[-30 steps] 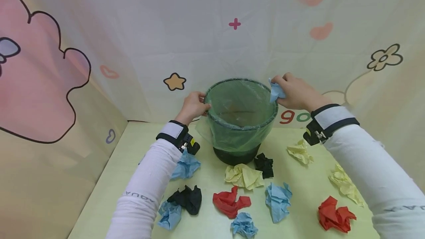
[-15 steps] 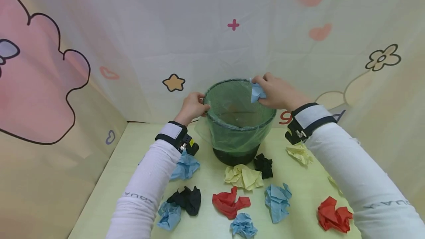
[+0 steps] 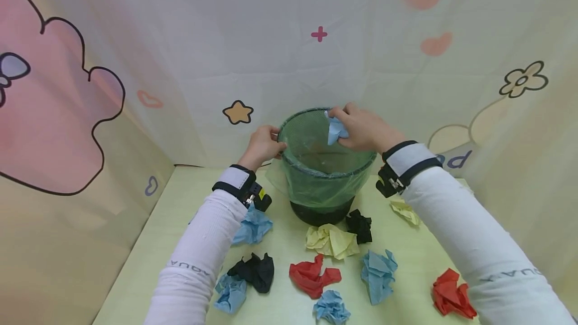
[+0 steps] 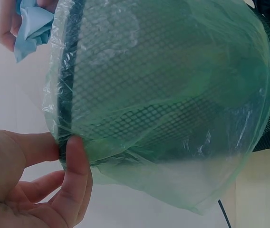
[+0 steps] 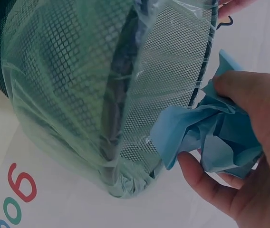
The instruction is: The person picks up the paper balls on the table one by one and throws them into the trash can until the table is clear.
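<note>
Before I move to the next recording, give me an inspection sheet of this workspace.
Surface: pale yellowish tabletop.
Job's things: mesh bin with green liner; blue paper in hand; loose crumpled papers, red, black, yellow, blue, on the tabletop.
Clutter: nothing seen beyond these papers.
Left hand: pinches the bin's lined rim.
Right hand: holds the blue paper at the bin's mouth.
Cables: thin dark line at rear left, nature unclear.
Surroundings: printed backdrop.

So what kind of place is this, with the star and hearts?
Probably an indoor activity corner, though I can't tell which building. The star and hearts are on a cartoon-printed backdrop; in front, colorful crumpled papers lie around a mesh bin on a pale surface.
</note>
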